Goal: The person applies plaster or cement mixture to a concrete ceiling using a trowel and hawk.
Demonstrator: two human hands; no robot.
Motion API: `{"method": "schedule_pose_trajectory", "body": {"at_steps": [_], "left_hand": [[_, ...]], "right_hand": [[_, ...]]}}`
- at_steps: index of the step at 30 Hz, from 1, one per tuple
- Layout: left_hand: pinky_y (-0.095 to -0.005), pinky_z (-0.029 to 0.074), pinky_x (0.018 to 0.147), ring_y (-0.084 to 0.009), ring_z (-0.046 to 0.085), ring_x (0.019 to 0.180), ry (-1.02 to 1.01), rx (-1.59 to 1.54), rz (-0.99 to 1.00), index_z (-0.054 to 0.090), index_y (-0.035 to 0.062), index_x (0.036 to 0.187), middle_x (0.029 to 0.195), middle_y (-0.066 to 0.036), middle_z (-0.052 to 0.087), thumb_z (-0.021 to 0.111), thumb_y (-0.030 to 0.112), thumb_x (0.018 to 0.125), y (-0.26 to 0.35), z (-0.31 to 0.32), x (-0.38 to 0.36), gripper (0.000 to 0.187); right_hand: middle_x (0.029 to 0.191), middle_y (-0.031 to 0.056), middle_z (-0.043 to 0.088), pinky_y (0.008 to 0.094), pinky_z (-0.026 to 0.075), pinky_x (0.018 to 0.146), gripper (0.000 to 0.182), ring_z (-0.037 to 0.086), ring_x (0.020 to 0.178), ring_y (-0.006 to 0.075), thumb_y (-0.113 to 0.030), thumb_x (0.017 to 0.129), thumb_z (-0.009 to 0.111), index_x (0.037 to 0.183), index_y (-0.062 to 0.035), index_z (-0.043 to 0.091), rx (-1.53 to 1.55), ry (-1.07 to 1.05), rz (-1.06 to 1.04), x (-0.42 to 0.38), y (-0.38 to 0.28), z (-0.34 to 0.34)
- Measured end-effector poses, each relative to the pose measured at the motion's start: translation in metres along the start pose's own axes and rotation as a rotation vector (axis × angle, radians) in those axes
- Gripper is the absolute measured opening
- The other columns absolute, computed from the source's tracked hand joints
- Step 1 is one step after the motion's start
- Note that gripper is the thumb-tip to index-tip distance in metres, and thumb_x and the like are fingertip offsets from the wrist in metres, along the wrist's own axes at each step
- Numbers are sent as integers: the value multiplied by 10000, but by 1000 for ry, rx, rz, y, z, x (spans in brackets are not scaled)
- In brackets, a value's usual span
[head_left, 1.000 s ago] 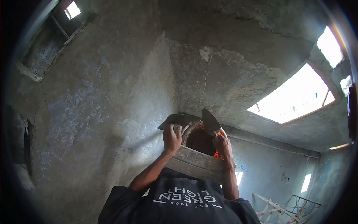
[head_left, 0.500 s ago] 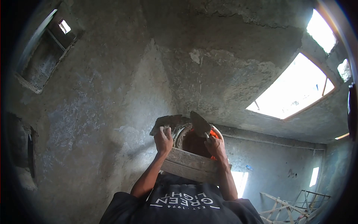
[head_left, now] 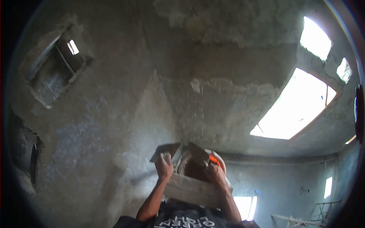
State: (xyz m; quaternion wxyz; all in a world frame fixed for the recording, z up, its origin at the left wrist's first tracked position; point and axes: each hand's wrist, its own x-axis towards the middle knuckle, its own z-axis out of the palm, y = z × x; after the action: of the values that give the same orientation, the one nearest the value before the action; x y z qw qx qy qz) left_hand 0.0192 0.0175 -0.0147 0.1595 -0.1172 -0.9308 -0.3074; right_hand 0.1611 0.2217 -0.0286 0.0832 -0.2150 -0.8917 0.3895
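Fingers of the left hand (head_left: 164, 167) wrapped around the handle of a flat plastering board (head_left: 165, 151), clamped tight, board raised just above the fist and tilted. Right hand (head_left: 214, 173) likewise closed on the handle of a trowel (head_left: 198, 153), blade pointing up and leftward, its tip near the board's inner edge, contact between the two impossible to judge. Both tools smeared grey.

Between the two hands and just behind them, a round bucket (head_left: 219, 161) with a pale rim and an orange patch on the side nearest the trowel. Directly below the bucket, a rough wooden plank (head_left: 190, 191) lying crosswise, both wrists close over its upper edge, bucket apparently resting on or behind it. Below the plank, a dark shirt (head_left: 186, 220) with white lettering, forearms rising from it toward the bucket.

Above the bucket, a room corner (head_left: 173, 114) of rough grey plaster, patchy and uneven, running up to a cracked ceiling. Right of the bucket and higher, a large bright window opening (head_left: 296, 110); smaller bright openings above that. Far left of the bucket and well above, a recessed rectangular niche (head_left: 53, 72) in the wall. Lower right of the bucket, wooden scaffolding pieces (head_left: 308, 216), dim and hard to make out.
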Motion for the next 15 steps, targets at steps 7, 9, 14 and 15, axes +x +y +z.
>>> {"method": "schedule_pose_trajectory", "body": {"at_steps": [7,9,14,15], "left_hand": [[-487,423,725,-432,566,813,-103,-32,-19,529,-31,1020,870,-248,597,567,324,868,-12,10,-1,387],[-487,426,725,-434,567,815,-118,-46,-58,527,-35,1029,874,-251,598,567,327,867,-2,2,1,398],[-487,431,713,-434,571,806,-62,-46,-57,524,-36,1020,871,-253,599,570,325,864,-4,3,-1,396],[-489,431,711,-434,573,805,-77,-61,-55,523,-36,1023,869,-254,600,569,325,864,-5,4,-1,397]], "right_hand": [[1026,163,643,367,446,924,363,616,993,256,-138,782,509,1128,-62,591,104,-34,-18,4,43,25],[954,143,659,364,473,882,275,648,891,242,-180,784,545,1003,-35,625,-160,-177,-12,7,42,20],[920,146,658,382,499,824,257,655,836,259,-209,778,552,956,-41,630,-71,-130,-48,9,40,17],[923,144,659,383,499,822,259,655,828,264,-210,772,555,961,-49,632,-168,-194,-40,8,34,12]]}}
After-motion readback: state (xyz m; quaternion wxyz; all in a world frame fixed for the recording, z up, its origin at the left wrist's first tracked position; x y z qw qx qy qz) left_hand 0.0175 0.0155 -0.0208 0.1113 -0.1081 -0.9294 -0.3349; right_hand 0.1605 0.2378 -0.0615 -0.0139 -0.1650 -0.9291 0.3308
